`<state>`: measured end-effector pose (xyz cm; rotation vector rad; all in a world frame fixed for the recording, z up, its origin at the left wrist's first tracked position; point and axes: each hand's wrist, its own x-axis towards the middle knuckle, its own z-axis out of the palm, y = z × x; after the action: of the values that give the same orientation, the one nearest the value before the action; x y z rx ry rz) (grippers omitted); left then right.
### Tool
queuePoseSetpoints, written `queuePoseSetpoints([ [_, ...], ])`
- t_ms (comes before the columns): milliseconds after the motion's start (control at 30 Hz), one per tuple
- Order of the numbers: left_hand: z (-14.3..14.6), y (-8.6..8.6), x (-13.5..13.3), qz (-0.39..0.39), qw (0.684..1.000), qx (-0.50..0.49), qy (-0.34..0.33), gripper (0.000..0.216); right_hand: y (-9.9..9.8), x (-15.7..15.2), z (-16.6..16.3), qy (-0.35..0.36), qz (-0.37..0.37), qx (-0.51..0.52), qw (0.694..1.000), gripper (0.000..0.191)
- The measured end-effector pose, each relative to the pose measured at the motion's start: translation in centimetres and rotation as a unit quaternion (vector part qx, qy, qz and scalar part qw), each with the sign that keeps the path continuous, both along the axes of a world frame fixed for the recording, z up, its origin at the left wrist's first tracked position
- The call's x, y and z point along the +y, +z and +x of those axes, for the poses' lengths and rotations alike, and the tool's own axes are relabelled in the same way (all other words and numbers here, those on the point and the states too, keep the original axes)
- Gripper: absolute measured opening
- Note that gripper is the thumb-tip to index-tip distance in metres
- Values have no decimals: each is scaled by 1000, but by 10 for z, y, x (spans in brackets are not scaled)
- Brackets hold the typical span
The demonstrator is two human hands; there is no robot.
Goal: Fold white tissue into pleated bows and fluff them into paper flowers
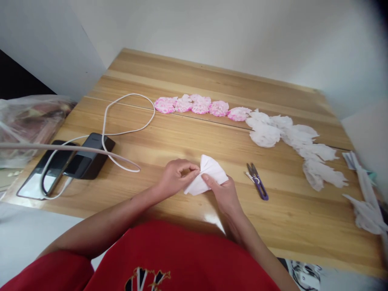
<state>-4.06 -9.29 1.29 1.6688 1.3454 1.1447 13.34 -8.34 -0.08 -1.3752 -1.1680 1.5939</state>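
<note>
Both my hands work a folded white tissue paper fan point(209, 171) just above the wooden table point(188, 141). My left hand point(176, 178) pinches the fan's narrow middle with closed fingers. My right hand point(222, 192) grips its lower right side, thumb on top. A small pair of purple-handled snips point(257, 180) lies on the table just right of my right hand. A row of pink paper flowers point(197, 105) and several white paper flowers point(291, 139) stretches across the far side.
A dark power bank point(89, 155) with a looping white cable point(121, 125) lies on a tablet-like device point(33, 182) at the left. A plastic bag point(27, 121) is beyond the left edge. More white paper pieces point(366, 202) lie at the right edge. Walls close behind.
</note>
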Motion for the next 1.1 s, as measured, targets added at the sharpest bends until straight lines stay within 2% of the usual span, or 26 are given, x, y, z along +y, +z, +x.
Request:
queuePoseSetpoints([
  [200,0,5,-1,45,998,41,-15,15,2,0,0,-15,29,-46,998,32],
  [367,0,3,-1,46,998,39,-20,11,6,0,-1,-12,43,-70,997,30],
  [500,1,0,0,4,1000,6,-15,10,6,0,-1,-12,43,-57,997,30],
  [600,1,0,0,-43,999,-32,-11,9,5,1,-2,-17,15,-13,1000,31],
  [767,-2,5,2,-117,988,-89,38,11,3,2,-3,3,-17,71,997,37],
  [967,-2,2,4,-133,983,-111,59,12,2,2,-3,11,-46,92,995,35],
  [1100,-2,0,3,-113,989,-72,59,10,3,2,-3,-8,-44,84,995,31],
])
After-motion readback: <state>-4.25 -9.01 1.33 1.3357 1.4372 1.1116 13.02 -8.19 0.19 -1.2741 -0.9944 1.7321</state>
